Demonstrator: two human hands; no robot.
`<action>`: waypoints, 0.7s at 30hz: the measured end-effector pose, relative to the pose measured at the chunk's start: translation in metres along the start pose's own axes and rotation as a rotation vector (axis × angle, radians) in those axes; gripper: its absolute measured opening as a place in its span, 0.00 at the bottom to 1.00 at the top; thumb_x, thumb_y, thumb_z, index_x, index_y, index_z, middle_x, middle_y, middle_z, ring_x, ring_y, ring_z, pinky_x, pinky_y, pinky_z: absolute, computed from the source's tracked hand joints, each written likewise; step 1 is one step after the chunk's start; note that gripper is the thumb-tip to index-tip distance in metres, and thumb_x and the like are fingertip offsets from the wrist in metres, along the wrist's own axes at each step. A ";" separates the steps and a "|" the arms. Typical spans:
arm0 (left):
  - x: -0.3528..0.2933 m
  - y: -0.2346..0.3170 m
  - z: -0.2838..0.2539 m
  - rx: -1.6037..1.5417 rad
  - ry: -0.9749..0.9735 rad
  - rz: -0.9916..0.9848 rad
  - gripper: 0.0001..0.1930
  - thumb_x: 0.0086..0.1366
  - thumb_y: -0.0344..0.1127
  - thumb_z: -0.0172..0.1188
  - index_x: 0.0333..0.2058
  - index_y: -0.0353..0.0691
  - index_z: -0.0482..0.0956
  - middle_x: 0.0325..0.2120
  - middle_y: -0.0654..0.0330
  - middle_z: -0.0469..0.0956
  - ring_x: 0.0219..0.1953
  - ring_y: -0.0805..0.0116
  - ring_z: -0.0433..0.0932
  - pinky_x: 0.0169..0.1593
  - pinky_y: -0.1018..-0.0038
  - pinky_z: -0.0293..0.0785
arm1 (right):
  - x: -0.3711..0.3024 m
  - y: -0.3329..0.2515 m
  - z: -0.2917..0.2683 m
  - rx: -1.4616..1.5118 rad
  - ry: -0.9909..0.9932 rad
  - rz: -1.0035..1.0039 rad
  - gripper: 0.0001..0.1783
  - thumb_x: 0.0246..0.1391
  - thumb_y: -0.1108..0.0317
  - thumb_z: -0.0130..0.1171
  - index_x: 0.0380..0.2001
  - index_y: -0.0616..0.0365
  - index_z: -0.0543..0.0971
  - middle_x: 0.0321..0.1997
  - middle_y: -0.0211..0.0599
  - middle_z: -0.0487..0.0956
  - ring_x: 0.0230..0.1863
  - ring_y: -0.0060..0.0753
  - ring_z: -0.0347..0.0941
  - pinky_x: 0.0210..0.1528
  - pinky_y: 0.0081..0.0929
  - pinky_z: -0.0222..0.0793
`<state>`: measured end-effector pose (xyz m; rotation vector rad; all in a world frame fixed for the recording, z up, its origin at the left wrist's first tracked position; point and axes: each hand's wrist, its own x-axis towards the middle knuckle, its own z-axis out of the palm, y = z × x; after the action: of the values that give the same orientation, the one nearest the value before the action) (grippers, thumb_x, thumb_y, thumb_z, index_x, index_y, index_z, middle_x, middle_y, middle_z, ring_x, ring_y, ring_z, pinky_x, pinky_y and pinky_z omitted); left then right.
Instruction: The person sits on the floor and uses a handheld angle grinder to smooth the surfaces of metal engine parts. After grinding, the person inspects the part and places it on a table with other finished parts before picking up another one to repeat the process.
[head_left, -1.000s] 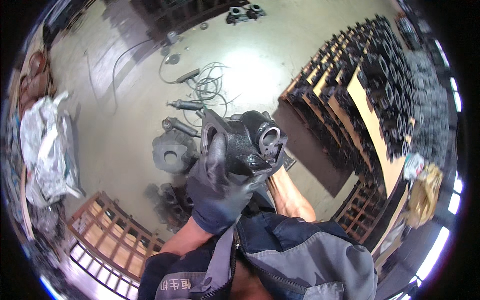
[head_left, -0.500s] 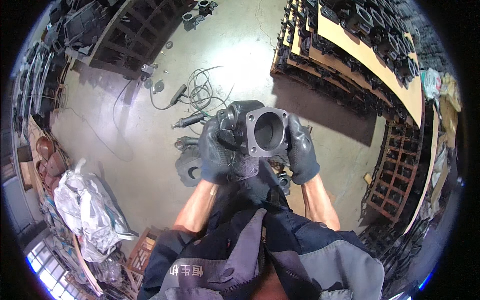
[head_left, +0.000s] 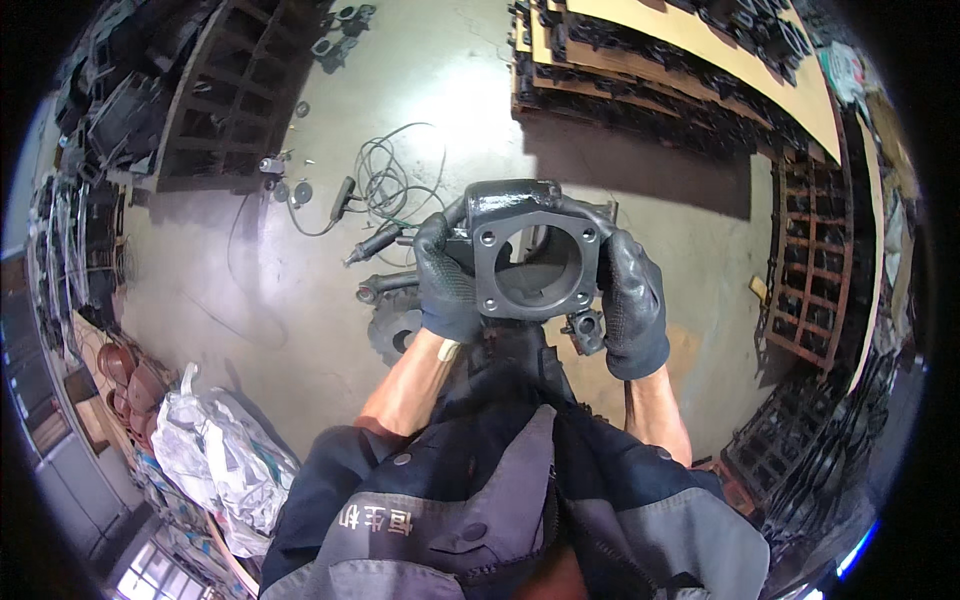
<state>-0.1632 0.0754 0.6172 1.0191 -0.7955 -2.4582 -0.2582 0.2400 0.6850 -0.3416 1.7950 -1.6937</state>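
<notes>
Both of my hands, in dark gloves, hold up a black metal casting (head_left: 515,200) with a square flange, a large round bore and a bolt hole at each corner. My left hand (head_left: 445,275) grips its left side, fingers curled round behind. On the opposite side my right hand (head_left: 632,300) presses against the flange edge, its fingertips partly hidden behind the part. Through the bore I see a curved inner wall. Below on the floor, near my left hand, lie a dark cylindrical hand tool (head_left: 372,245) and another tool with a rounded end (head_left: 385,287).
A coiled cable (head_left: 385,175) lies on the floor ahead. Stacked castings on boards (head_left: 650,65) stand at the far right, with a rusty metal rack (head_left: 808,260) beside them. Another rack (head_left: 225,100) is at the far left. A white sack (head_left: 215,450) sits at the near left.
The casting has turned in my hands, so its flange faces me more squarely and light shows through the bore. My right hand has shifted slightly right, and the whole view has swung.
</notes>
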 end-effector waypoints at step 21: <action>0.079 -0.018 0.031 -0.278 -0.241 -0.270 0.25 0.70 0.48 0.45 0.54 0.34 0.76 0.45 0.53 0.81 0.46 0.65 0.80 0.53 0.67 0.78 | 0.053 -0.025 -0.021 -0.263 0.071 -0.111 0.28 0.69 0.55 0.44 0.59 0.68 0.74 0.54 0.48 0.80 0.54 0.36 0.75 0.60 0.33 0.66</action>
<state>-0.2413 0.0592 0.5822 0.7798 -0.3835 -2.8605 -0.3168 0.2224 0.6943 -0.5075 2.0914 -1.5616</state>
